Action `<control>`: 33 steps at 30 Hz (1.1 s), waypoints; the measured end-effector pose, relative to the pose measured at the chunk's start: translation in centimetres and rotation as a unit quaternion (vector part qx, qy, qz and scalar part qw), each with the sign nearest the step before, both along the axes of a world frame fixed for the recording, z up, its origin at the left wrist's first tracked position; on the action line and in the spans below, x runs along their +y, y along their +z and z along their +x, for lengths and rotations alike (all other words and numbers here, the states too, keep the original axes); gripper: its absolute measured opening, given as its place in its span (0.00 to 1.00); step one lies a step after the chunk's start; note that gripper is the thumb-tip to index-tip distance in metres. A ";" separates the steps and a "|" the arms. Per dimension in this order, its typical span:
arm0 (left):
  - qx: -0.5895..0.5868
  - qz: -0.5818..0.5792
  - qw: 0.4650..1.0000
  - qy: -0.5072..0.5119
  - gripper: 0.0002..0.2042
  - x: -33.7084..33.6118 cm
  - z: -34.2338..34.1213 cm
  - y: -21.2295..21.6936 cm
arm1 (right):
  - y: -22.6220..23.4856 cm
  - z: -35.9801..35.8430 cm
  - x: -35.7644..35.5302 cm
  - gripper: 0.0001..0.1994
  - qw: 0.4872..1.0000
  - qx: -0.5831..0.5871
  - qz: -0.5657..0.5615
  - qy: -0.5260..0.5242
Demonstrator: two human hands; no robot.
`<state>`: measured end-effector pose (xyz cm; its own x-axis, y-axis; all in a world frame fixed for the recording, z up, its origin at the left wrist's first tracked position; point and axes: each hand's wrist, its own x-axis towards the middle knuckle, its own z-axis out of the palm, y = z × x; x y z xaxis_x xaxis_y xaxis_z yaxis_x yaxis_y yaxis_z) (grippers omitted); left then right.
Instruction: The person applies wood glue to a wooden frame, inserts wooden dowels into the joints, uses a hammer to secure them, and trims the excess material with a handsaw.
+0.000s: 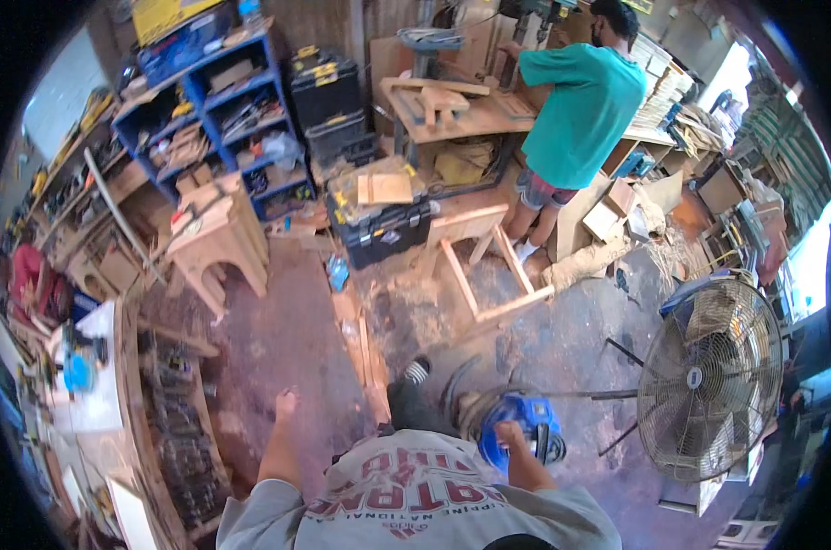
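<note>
Grasping the top handle of a blue power tool [516, 433], the right hand [510, 437] keeps its grip clenched over the tool's body, which hangs low beside the person's right leg, above the dusty concrete floor [287, 339]. The left hand [286, 403] hangs free at the end of a straight arm, its grip loosely curled and holding nothing, above bare floor just right of a low wooden rack [182, 431] crowded with dark tools. Ahead of the feet, thin wooden strips [365, 344] lie on the floor, and past them an unfinished wooden frame [489, 266] rests tilted among sawdust. A black toolbox [383, 229] with board offcuts on its lid stands just left of that frame. A large metal floor fan [709, 376] stands to the right, near the tool. Farther off, a wooden stool [216, 240] stands before blue shelves [214, 115] full of parts, and another person in a teal shirt [582, 110] stands at a wooden counter [461, 115].
</note>
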<state>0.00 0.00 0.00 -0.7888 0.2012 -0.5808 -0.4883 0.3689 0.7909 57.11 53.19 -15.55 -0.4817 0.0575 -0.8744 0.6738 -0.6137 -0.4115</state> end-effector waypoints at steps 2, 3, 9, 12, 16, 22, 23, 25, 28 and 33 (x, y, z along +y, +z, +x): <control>0.022 -0.077 0.993 -0.084 0.16 5.5 1.0 -1.5 | 0.2 -1.2 -2.5 0.10 0.988 -0.031 0.153 0.020; 0.064 0.051 0.988 -0.127 0.16 16.3 -7.6 0.6 | 1.9 -5.9 4.7 0.08 0.984 0.065 0.156 -0.057; 0.066 -0.150 0.848 -0.504 0.12 49.5 -11.9 3.2 | 5.7 -13.8 21.2 0.13 0.838 -0.034 0.534 0.107; 0.021 -0.073 0.871 -0.485 0.14 57.7 -17.8 2.8 | 9.4 -25.3 24.7 0.12 0.912 -0.028 0.314 -0.264; -0.070 -0.033 0.828 -0.555 0.17 73.6 -25.7 -1.2 | 11.3 -33.1 30.8 0.17 0.888 -0.063 0.365 -0.272; 0.200 -0.253 0.725 -0.609 0.21 98.6 -27.9 -4.0 | 9.6 -34.8 34.5 0.25 0.891 -0.258 0.307 -0.213; 0.196 -0.256 0.700 -0.638 0.21 102.4 -27.4 -4.7 | 8.3 -34.6 34.7 0.25 0.887 -0.275 0.283 -0.238; 0.264 -0.250 0.662 -0.655 0.29 110.5 -24.3 -5.8 | 5.4 -33.9 35.6 0.31 0.838 -0.412 0.265 -0.240; 0.308 -0.235 0.628 -0.675 0.37 118.0 -23.2 -11.1 | 2.9 -33.4 41.1 0.36 0.802 -0.415 0.262 -0.340; 0.282 -0.363 0.558 -0.691 0.31 123.4 -20.8 -14.1 | 2.7 -34.9 48.3 0.30 0.813 -0.421 0.231 -0.328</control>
